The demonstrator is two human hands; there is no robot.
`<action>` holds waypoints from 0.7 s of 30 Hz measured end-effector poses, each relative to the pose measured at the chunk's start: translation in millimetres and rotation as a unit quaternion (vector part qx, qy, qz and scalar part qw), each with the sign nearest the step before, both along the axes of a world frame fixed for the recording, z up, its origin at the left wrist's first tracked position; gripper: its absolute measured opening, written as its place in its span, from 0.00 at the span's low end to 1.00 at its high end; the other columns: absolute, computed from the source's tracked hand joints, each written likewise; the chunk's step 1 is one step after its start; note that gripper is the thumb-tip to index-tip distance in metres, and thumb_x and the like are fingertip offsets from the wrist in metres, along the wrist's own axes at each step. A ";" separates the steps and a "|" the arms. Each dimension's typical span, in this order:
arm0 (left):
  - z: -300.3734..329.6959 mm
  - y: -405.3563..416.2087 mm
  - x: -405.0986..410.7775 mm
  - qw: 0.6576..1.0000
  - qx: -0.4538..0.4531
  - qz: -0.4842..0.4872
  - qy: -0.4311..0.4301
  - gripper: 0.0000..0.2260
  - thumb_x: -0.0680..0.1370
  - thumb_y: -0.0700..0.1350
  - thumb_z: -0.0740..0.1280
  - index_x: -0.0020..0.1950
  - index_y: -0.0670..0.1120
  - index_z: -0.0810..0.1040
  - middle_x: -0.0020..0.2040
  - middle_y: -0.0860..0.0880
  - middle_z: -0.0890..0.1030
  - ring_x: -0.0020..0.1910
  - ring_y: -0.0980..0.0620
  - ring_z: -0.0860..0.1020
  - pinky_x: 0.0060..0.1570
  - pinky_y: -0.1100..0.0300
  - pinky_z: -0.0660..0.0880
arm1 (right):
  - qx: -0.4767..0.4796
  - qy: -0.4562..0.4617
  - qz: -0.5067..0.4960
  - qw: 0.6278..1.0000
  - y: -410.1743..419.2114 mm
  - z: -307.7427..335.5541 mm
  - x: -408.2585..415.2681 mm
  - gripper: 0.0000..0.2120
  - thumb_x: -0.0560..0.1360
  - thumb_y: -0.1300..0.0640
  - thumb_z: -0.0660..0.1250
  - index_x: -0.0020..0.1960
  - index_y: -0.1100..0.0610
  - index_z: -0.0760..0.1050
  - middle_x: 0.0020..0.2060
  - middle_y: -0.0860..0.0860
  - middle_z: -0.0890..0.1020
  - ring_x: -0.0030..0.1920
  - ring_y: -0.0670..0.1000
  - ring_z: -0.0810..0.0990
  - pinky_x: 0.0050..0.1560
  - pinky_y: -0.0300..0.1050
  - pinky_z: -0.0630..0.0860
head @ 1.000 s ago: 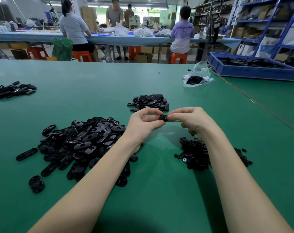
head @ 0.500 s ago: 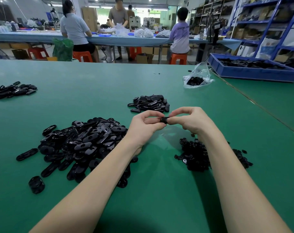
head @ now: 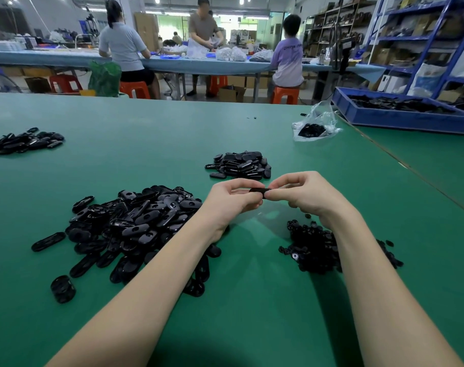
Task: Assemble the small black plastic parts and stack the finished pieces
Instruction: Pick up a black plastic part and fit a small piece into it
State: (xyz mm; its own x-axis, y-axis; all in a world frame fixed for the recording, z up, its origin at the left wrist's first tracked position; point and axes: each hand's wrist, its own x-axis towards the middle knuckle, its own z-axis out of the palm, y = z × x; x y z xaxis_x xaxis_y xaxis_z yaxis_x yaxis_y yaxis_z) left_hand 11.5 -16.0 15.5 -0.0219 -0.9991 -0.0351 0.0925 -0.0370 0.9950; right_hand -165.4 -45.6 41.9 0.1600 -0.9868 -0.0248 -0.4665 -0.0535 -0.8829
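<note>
A wide green table (head: 146, 123) fills the near scene; beyond it runs a long blue-topped bench (head: 66, 58) with orange stools (head: 135, 88) and a red stool (head: 65, 82) beneath, where three people work, two seated and one standing. At far right stand blue metal shelves (head: 421, 38) stacked with boxes, and darker shelving (head: 329, 25) behind; bright ceiling lights (head: 157, 0) shine overhead, and cardboard boxes (head: 232, 93) sit on the floor.

A small black plastic part (head: 257, 191) sits level above the green table, between two black piles.
</note>
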 end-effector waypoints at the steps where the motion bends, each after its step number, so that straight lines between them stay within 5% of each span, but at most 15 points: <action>1: -0.4 0.2 -0.3 1.000 -0.003 0.002 -0.008 0.08 0.75 0.31 0.71 0.50 0.41 0.84 0.49 0.39 0.85 0.43 0.51 0.82 0.51 0.63 0.80 | -0.003 0.006 -0.004 1.000 0.1 0.1 0.5 0.05 0.68 0.53 0.81 0.37 0.48 0.85 0.30 0.42 0.81 0.24 0.38 0.70 0.28 0.32 0.64; 15: -11.3 -3.1 -10.4 0.988 -0.040 0.101 -0.106 0.08 0.75 0.38 0.73 0.44 0.52 0.84 0.42 0.46 0.87 0.43 0.50 0.84 0.57 0.52 0.80 | -0.066 0.073 -0.074 0.992 -1.7 -11.5 17.2 0.08 0.66 0.48 0.78 0.37 0.50 0.82 0.25 0.40 0.80 0.32 0.43 0.77 0.44 0.45 0.75; 18: -8.9 -4.1 -8.5 0.978 -0.075 0.112 -0.157 0.08 0.75 0.40 0.73 0.44 0.54 0.83 0.43 0.48 0.86 0.45 0.49 0.85 0.54 0.55 0.81 | -0.084 0.082 -0.079 0.990 -0.7 -11.3 20.9 0.08 0.66 0.48 0.78 0.37 0.50 0.81 0.26 0.41 0.81 0.33 0.43 0.77 0.41 0.44 0.75; 21: -1.4 -4.6 1.1 0.954 -0.142 0.067 -0.257 0.08 0.76 0.40 0.72 0.49 0.54 0.82 0.46 0.52 0.85 0.41 0.53 0.84 0.45 0.64 0.78 | -0.048 -0.016 -0.057 0.997 -1.6 -9.3 16.5 0.04 0.70 0.54 0.78 0.41 0.51 0.83 0.31 0.44 0.82 0.30 0.43 0.74 0.38 0.40 0.70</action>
